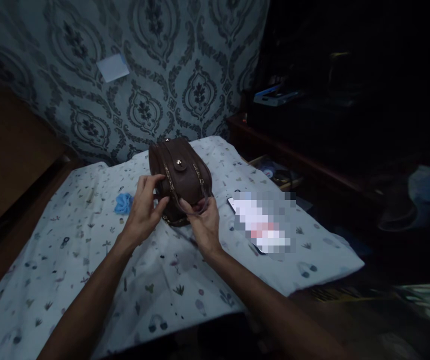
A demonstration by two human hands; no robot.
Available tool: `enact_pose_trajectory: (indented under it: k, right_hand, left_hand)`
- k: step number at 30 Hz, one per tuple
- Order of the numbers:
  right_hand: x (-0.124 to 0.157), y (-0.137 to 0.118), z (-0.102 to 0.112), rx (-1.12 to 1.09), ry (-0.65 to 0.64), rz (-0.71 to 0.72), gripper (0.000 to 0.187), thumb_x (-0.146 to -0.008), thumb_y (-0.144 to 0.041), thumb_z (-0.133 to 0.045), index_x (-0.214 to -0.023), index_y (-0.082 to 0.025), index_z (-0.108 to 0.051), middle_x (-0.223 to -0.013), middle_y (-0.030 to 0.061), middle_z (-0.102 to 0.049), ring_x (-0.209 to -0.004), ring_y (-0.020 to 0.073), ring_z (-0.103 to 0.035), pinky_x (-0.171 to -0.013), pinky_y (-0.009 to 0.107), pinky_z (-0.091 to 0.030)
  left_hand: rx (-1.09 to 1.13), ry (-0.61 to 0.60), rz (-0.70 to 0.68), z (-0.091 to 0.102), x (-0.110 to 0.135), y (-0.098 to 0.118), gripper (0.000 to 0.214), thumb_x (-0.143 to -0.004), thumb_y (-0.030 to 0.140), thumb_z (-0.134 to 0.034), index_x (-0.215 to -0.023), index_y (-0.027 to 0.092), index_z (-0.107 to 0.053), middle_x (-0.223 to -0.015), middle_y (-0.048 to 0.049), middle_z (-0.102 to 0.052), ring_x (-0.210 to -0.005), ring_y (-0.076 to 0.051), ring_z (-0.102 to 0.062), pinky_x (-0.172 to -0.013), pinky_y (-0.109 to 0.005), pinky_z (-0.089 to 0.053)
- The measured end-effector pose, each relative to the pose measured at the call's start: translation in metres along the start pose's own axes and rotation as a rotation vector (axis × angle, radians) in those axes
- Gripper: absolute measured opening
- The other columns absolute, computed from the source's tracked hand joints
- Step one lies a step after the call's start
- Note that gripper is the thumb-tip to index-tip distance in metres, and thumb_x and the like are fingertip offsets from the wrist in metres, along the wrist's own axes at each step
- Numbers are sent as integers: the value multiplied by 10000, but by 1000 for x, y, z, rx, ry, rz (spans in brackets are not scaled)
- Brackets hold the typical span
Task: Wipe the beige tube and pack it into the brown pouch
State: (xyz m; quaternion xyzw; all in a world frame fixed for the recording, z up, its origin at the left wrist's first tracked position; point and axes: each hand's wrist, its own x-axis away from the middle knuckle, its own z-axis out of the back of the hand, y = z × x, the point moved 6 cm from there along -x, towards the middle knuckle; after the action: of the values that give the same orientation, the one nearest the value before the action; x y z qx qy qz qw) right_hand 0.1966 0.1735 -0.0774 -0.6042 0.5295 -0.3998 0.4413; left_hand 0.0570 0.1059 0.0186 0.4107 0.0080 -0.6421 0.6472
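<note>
A dark brown handbag [187, 180] rests on the patterned white cloth. It has gold zips along both sides of its top and a flap with a round gold clasp. My left hand [143, 210] is at the bag's left side, thumb and forefinger apart, fingertips against it near the left zip. With fingers curled, my right hand [204, 220] grips the near end of the bag where a thin strap loops. My palm hides part of that end. Crumpled blue cloth [124, 203] lies just left of my left hand.
A phone [252, 225] with a lit, blurred screen lies right of the bag. The white cloth [177, 295] covers the surface. Behind stands a patterned wall [143, 107] with a pale card [113, 67]. A dark wooden unit with an open drawer [280, 175] is at right.
</note>
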Motion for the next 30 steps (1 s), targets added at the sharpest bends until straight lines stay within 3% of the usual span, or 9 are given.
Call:
enact_pose_trajectory:
  k: [5, 9, 11, 14, 17, 20, 25, 30]
  right_hand:
    - [1, -1, -2, 18, 19, -28, 566, -581, -592, -837, -828, -243, -466, -755, -55, -572, -702, 145, -561, -677, 294, -477]
    - [1, -1, -2, 1, 15, -35, 568, -574, -572, -849, -816, -244, -454, -751, -58, -580, -695, 138, -566, -646, 278, -468]
    - [0, -1, -1, -28, 6, -42, 578, -558, -555, -867, -834, -240, -468, -757, -59, -596, -690, 133, -574, -624, 267, -466]
    - [-4, -1, 2, -42, -23, -76, 578, -542, -558, -878, -829, -235, -493, -675, -79, -592, -608, 118, -560, -559, 248, -452]
    - [-9, -5, 7, -37, -61, -112, 556, -560, -618, -852, -704, -233, -477, -517, -93, -540, -472, 96, -496, -465, 225, -395]
    - [-9, -15, 9, -81, -85, -104, 536, -585, -618, -844, -618, -218, -489, -477, -68, -558, -419, 80, -481, -430, 211, -376]
    - [5, -18, 4, -221, -54, -203, 483, -518, -487, -920, -711, -186, -595, -586, -20, -684, -442, 76, -541, -460, 202, -436]
    - [13, -16, 0, -435, -40, -252, 501, -444, -386, -956, -726, -192, -589, -598, -54, -675, -461, 44, -519, -481, 170, -437]
  left_hand:
    - [15, -20, -21, -3, 1, -2, 423, -907, 254, -594, -1318, 250, -495, -1201, -78, -485, -1110, -218, -545, -851, -340, -587]
    - [-222, 56, -94, 0, 4, 13, 421, -899, 205, -586, -1314, 245, -527, -1268, -106, -476, -1195, -262, -515, -976, -428, -525]
    - [-359, 62, -193, 1, 2, 25, 315, -916, 201, -577, -1227, 241, -600, -1266, -108, -522, -1209, -279, -503, -992, -439, -490]
    - [-403, 33, -267, 4, -8, 35, 131, -971, 239, -535, -1004, 214, -659, -1048, -76, -633, -1026, -242, -558, -888, -385, -477]
    - [-359, 1, -209, 8, -23, 33, 157, -962, 236, -546, -827, 200, -617, -892, -49, -631, -896, -221, -553, -797, -358, -451]
    - [-310, -48, -159, 9, -32, 29, 148, -928, 217, -577, -782, 204, -592, -852, -33, -614, -875, -217, -549, -791, -356, -438]
    - [-262, -47, -138, 10, -33, 27, 122, -912, 205, -580, -791, 209, -596, -853, -27, -614, -876, -214, -548, -804, -356, -437]
    - [-265, -34, -117, 8, -32, 26, 132, -912, 205, -581, -780, 207, -589, -855, -30, -617, -878, -216, -540, -810, -360, -429]
